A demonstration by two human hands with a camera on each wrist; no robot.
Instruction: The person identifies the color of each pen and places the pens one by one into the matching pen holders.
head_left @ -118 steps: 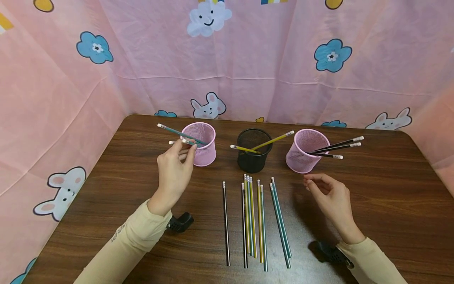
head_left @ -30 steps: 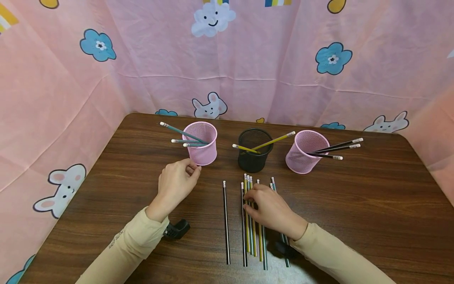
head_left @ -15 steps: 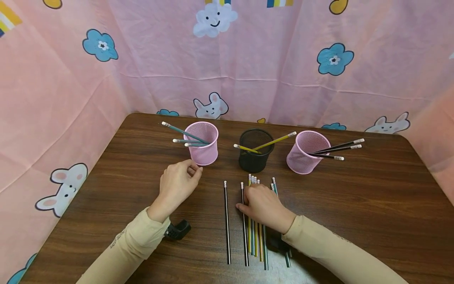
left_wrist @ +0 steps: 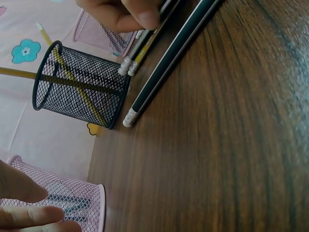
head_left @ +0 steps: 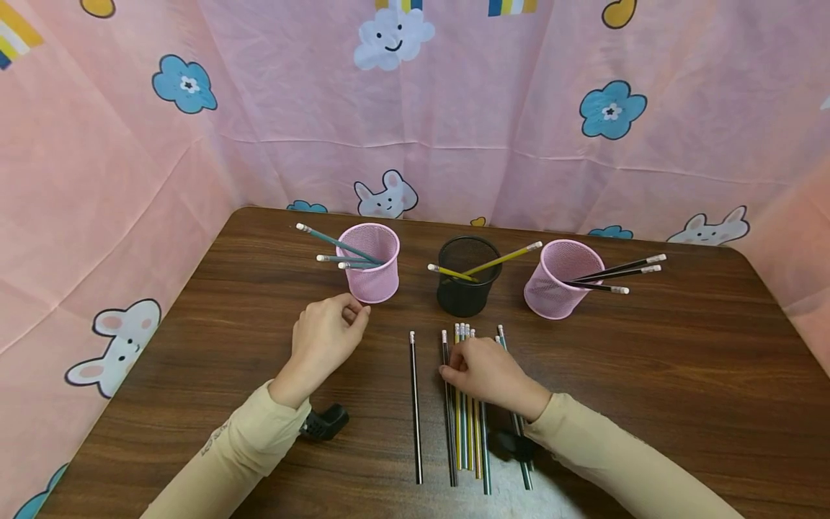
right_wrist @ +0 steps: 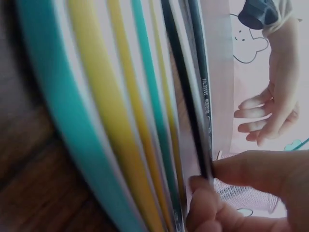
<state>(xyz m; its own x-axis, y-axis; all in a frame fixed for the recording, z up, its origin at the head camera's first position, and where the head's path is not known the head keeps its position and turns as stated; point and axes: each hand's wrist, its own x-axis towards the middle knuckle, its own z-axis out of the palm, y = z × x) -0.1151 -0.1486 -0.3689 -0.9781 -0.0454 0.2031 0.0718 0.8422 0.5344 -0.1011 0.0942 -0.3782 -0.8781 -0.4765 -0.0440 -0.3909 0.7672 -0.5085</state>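
Note:
My right hand (head_left: 486, 367) is over the row of pencils and pinches a black pencil (head_left: 450, 425) near its eraser end. In the right wrist view, thumb and fingertips close on that black pencil (right_wrist: 190, 101), beside the yellow pencils (right_wrist: 104, 101) and teal ones. My left hand (head_left: 326, 339) stays just in front of the left pink mesh cup (head_left: 379, 285), fingers loosely bent, holding nothing. Another black pencil (head_left: 416, 411) lies alone between the hands. The right hand covers the upper parts of several pencils.
Teal pencils lean in the left cup. A black mesh cup (head_left: 462, 297) holds yellow pencils (head_left: 506, 258). The right pink cup (head_left: 551, 292) holds black pencils (head_left: 616, 272). Teal pencils (head_left: 527, 476) lie partly under the right wrist. A patterned cloth (head_left: 454, 108) hangs behind the table (head_left: 648, 360).
My left hand released a teal pencil into the left pink cup and dropped back toward me. My right hand moved left to the row, nudged pencils rightward and took hold of a black pencil.

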